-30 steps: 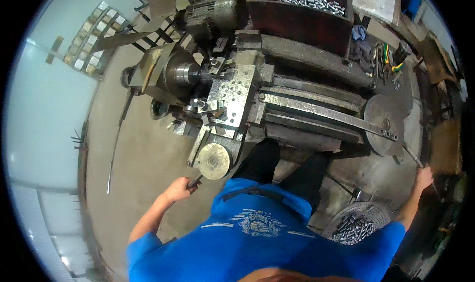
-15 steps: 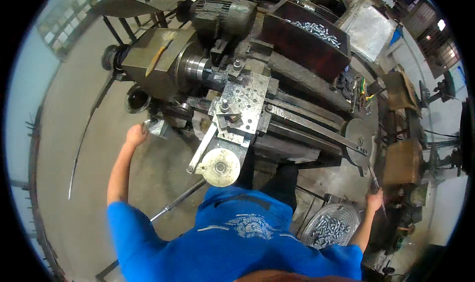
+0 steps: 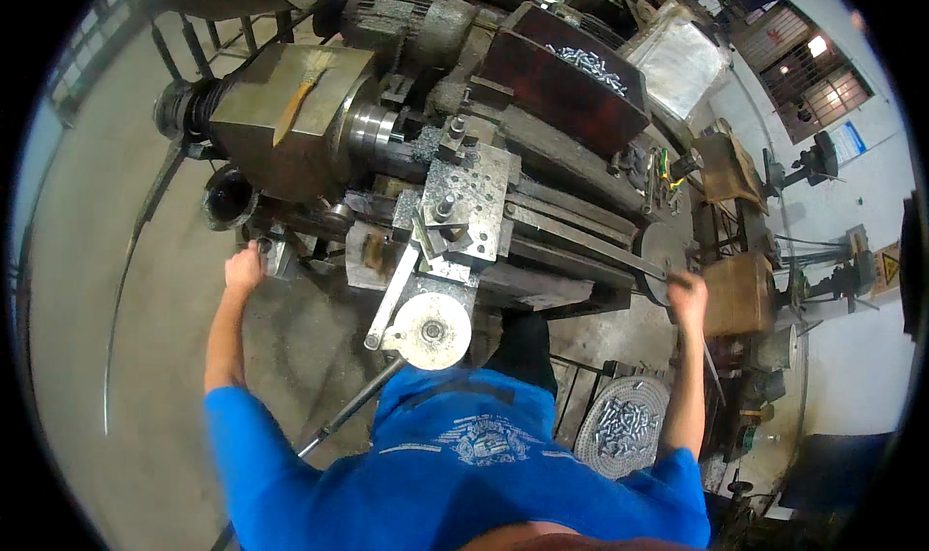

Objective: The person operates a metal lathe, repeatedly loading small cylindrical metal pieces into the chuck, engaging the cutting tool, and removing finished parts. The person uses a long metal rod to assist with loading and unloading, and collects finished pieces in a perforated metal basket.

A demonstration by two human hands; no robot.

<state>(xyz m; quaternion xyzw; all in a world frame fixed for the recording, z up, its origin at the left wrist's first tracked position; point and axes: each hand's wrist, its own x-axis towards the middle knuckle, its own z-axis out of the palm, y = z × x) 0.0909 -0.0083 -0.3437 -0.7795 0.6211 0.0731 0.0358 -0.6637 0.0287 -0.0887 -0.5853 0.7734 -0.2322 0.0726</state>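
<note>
A greasy lathe stands in front of me, with a metal chuck (image 3: 373, 128) at its left and a drilled tool slide (image 3: 471, 203) in the middle. At the lathe's left front, my left hand (image 3: 244, 267) is closed at a small metal fitting (image 3: 278, 257); what its fingers hold is hidden. My right hand (image 3: 688, 301) is curled by the end of a long flat bar (image 3: 590, 238), beside a round disc (image 3: 662, 251). Its grip is partly hidden. A thin rod (image 3: 714, 375) slants down just below that hand. Near my waist is a pale round handwheel (image 3: 433, 330).
A dark red box (image 3: 566, 91) of small metal parts stands behind the lathe. Low at right, a round perforated tray (image 3: 585, 445) holds more. A wooden-handled brush (image 3: 295, 111) lies on the headstock. Hand tools (image 3: 663, 178) lie at right; drill presses (image 3: 811, 164) stand beyond.
My right hand has moved up and left from the thin rod to near the flat bar's end. My left hand stays by the fitting. The whole view has shifted slightly.
</note>
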